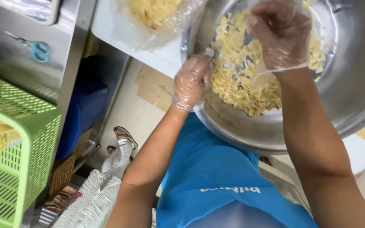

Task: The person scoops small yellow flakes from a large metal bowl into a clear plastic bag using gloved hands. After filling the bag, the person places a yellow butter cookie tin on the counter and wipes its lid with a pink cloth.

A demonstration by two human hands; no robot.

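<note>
Gloved hands, left (192, 81) and right (280, 34), over chips (237, 80) in steel bowl (351, 84).

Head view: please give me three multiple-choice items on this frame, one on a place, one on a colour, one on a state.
1. Where do the scissors lie?
A. On the steel surface at upper left
B. Inside the bowl
C. In the green basket

2. What colour is the slatted basket at left?
A. Red
B. Green
C. Black

3. What covers both hands?
A. Thick rubber gloves
B. Nothing
C. Thin clear plastic gloves

Answers:
1 A: the blue-handled scissors rest on the metal top, apart from the steel bowl.
2 B: its lattice walls are light green.
3 C: the left hand at the bowl's rim and the right hand over the pale yellow flakes both show wrinkled transparent film.
</note>
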